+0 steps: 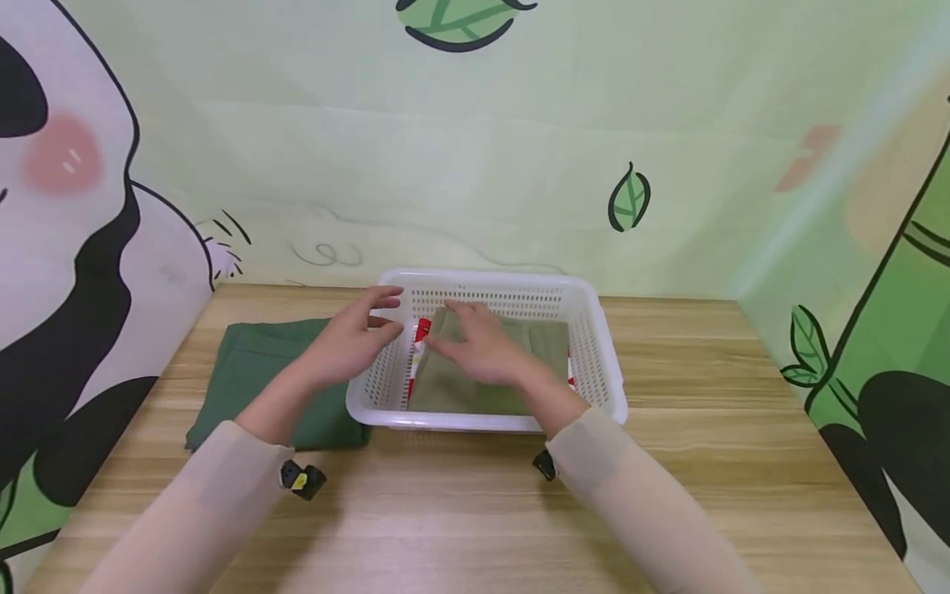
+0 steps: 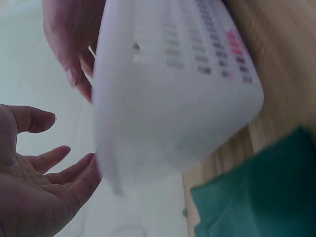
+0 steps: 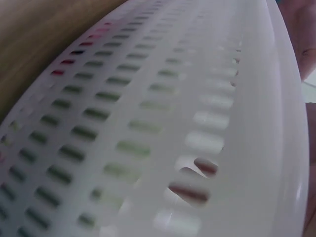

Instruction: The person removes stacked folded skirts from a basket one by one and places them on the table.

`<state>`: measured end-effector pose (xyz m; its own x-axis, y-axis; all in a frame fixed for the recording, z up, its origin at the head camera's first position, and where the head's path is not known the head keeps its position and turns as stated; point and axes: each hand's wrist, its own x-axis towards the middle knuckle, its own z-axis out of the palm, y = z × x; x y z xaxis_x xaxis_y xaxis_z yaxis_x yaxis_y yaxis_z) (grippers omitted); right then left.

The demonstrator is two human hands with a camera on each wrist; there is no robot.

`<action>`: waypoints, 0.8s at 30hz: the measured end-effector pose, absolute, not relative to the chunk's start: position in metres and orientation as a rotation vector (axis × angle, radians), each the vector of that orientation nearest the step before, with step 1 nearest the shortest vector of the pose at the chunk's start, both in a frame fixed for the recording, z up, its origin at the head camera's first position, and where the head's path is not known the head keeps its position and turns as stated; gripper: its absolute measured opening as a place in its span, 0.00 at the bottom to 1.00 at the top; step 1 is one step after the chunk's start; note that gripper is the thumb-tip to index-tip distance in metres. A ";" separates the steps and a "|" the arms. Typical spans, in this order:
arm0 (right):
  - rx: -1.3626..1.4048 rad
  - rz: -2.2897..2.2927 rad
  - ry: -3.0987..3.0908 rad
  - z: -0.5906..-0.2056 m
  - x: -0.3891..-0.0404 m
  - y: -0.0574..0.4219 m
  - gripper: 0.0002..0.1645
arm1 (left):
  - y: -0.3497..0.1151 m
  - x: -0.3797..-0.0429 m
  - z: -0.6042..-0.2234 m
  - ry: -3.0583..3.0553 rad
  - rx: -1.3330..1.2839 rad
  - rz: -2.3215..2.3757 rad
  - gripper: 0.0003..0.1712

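A white perforated plastic basket [image 1: 460,423] stands on the wooden table. Inside lies a folded olive-green cloth [image 1: 460,394], over something red and white [image 1: 416,363] that peeks out at its sides. My right hand [image 1: 482,345] is over the cloth with fingers extended; whether they press on it I cannot tell. By the basket's left rim, my left hand [image 1: 355,340] hovers, fingers loosely bent and nothing between them. The left wrist view shows that empty left hand [image 2: 47,182] beside the basket wall [image 2: 153,113]. In the right wrist view the basket side [image 3: 247,123] hides most of the hand.
A folded dark green cloth [image 1: 256,375] lies left of the basket, partly behind my left forearm. Bare wooden tabletop [image 1: 683,396] extends to the right and in front. Behind the basket rises a wall [image 1: 475,165] printed with leaves and pandas.
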<state>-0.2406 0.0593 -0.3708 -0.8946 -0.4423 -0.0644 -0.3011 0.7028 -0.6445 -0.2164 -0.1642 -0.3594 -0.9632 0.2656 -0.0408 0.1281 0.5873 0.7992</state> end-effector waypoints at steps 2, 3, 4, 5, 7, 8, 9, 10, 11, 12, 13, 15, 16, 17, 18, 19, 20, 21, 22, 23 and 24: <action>-0.542 -0.986 2.694 -0.372 -0.242 0.066 0.47 | -0.157 -0.220 -0.365 2.619 0.344 1.336 0.35; -0.516 -0.998 2.689 -0.373 -0.243 0.070 0.47 | -0.153 -0.222 -0.367 2.600 0.354 1.346 0.35; -0.484 -1.013 2.679 -0.374 -0.243 0.073 0.47 | -0.150 -0.224 -0.369 2.581 0.354 1.358 0.36; -0.451 -1.026 2.667 -0.375 -0.244 0.077 0.48 | -0.146 -0.225 -0.371 2.561 0.352 1.368 0.37; -0.390 -1.053 2.636 -0.376 -0.245 0.086 0.49 | -0.139 -0.229 -0.376 2.531 0.343 1.375 0.37; -0.361 -1.068 2.621 -0.377 -0.246 0.090 0.50 | -0.136 -0.231 -0.377 2.521 0.334 1.370 0.38; -0.332 -1.078 2.604 -0.378 -0.246 0.095 0.50 | -0.132 -0.233 -0.379 2.511 0.319 1.367 0.38; -0.297 -1.087 2.589 -0.379 -0.246 0.100 0.51 | -0.129 -0.234 -0.381 2.507 0.300 1.354 0.39; -0.273 -1.095 2.575 -0.380 -0.246 0.105 0.52 | -0.126 -0.236 -0.382 2.503 0.290 1.342 0.39; -0.241 -1.106 2.559 -0.380 -0.246 0.109 0.53 | -0.124 -0.238 -0.385 2.501 0.279 1.331 0.40; -0.215 -1.119 2.543 -0.381 -0.246 0.114 0.53 | -0.122 -0.240 -0.386 2.495 0.265 1.325 0.40; -0.169 -1.142 2.516 -0.384 -0.246 0.122 0.54 | -0.120 -0.243 -0.391 2.485 0.232 1.315 0.41; -0.150 -1.156 2.502 -0.386 -0.246 0.126 0.54 | -0.119 -0.244 -0.392 2.485 0.214 1.310 0.42; -0.137 -1.169 2.492 -0.388 -0.246 0.130 0.54 | -0.119 -0.245 -0.395 2.482 0.199 1.309 0.42; -0.119 -1.176 2.489 -0.390 -0.246 0.133 0.54 | -0.119 -0.246 -0.397 2.478 0.181 1.312 0.42; -0.106 -1.182 2.487 -0.392 -0.247 0.136 0.54 | -0.119 -0.247 -0.399 2.474 0.161 1.318 0.42; -0.093 -1.185 2.488 -0.394 -0.247 0.139 0.54 | -0.119 -0.247 -0.401 2.472 0.146 1.322 0.42; -0.080 -1.186 2.491 -0.396 -0.248 0.141 0.54 | -0.119 -0.248 -0.403 2.470 0.132 1.329 0.42; -0.074 -1.189 2.493 -0.398 -0.248 0.143 0.53 | -0.119 -0.248 -0.404 2.469 0.118 1.334 0.41; -0.063 -1.192 2.497 -0.400 -0.249 0.144 0.53 | -0.119 -0.248 -0.406 2.466 0.107 1.341 0.41; -0.053 -1.194 2.500 -0.401 -0.249 0.146 0.53 | -0.119 -0.248 -0.407 2.463 0.092 1.348 0.41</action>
<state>-0.2495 0.1457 -0.4007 -0.9315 -0.1891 -0.3108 0.1228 0.6407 -0.7579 -0.2480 -0.1193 -0.4068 -0.9433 0.2125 -0.2551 -0.1002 0.5503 0.8289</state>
